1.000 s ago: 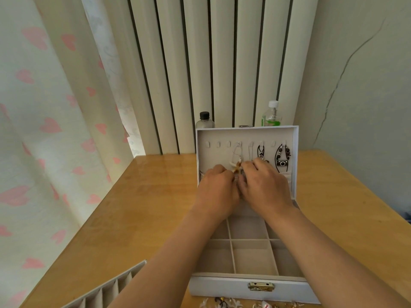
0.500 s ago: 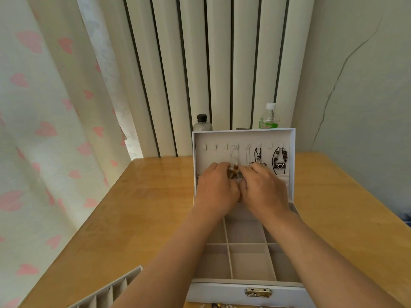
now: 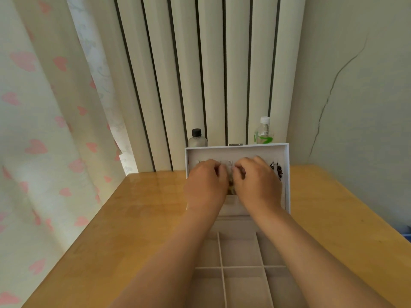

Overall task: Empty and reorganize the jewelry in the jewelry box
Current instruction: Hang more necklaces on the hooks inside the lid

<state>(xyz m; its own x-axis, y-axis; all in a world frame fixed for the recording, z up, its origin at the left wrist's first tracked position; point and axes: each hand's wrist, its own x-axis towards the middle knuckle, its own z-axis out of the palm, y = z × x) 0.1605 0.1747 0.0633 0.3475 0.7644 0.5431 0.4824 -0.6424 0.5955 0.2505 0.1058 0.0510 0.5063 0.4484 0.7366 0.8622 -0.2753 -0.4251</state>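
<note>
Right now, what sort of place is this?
Probably a room in a home, perhaps a bedroom: a heart-print curtain hangs beside a wooden table, two drink bottles stand behind an open jewelry box, and the left hand and right hand pinch a small jewelry piece at its lid.

A single wide-angle camera sits on the person's head and faces forward and downward across a wooden table toward a ribbed wall panel, which fills the upper half. It is close: both forearms run in from the bottom edge. The left hand and right hand, pinching a piece of jewelry between them, lie just right of centre before the raised lid of the open box. The bottom edge cuts off the box's front. A curtain bends along the left side, a plain wall along the right.
</note>
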